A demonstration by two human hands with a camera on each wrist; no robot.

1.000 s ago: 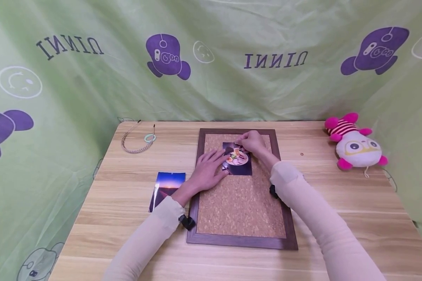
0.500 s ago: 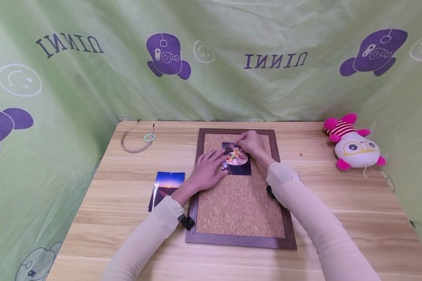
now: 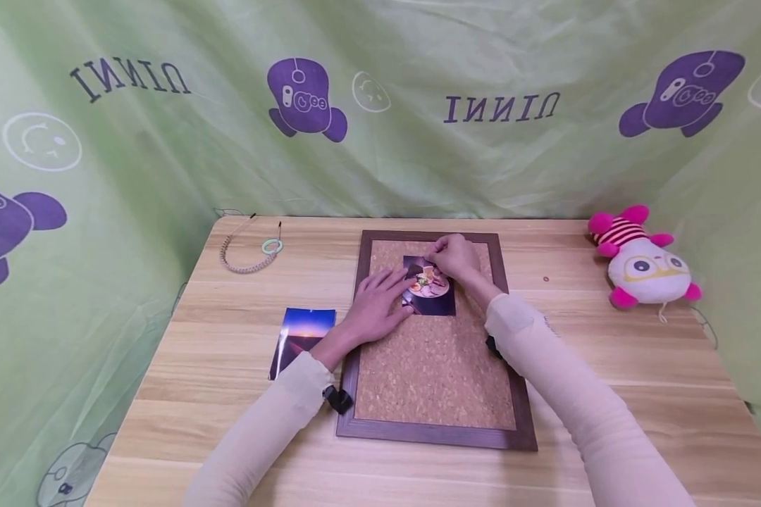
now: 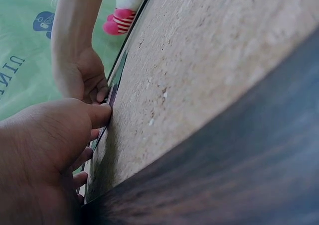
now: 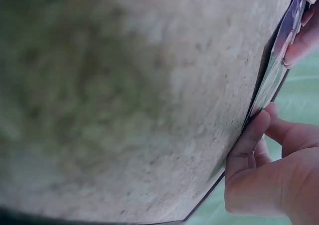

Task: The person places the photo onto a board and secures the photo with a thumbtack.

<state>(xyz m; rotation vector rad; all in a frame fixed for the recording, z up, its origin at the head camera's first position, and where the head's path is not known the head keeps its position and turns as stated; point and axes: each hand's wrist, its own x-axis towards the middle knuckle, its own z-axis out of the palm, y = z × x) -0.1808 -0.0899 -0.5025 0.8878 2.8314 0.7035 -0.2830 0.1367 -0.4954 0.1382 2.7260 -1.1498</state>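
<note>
A framed cork board (image 3: 437,373) lies on the wooden table. On its upper part is a photo of a plate of food (image 3: 430,285). My left hand (image 3: 377,306) lies spread over the photo's left side, fingers pointing to the upper right. At the photo's top edge, my right hand (image 3: 456,257) has its thumb and forefinger brought together with the others curled. They seem to pinch something tiny, mostly covered by the fingertips; its kind is not visible. In the right wrist view, the glossy photo (image 5: 279,56) sits between the right fingertips and the left fingers (image 5: 301,43).
A sunset photo (image 3: 304,327) lies left of the board, partly behind the left forearm. Farther back are a beaded headband (image 3: 246,270) and a mint-green ring (image 3: 271,246). A plush toy (image 3: 647,271) lies at the right, and a small brown ring (image 3: 546,279) between it and the board.
Both hands keep their places on the photo, and the board stays put. The whole head view shifts slightly.
</note>
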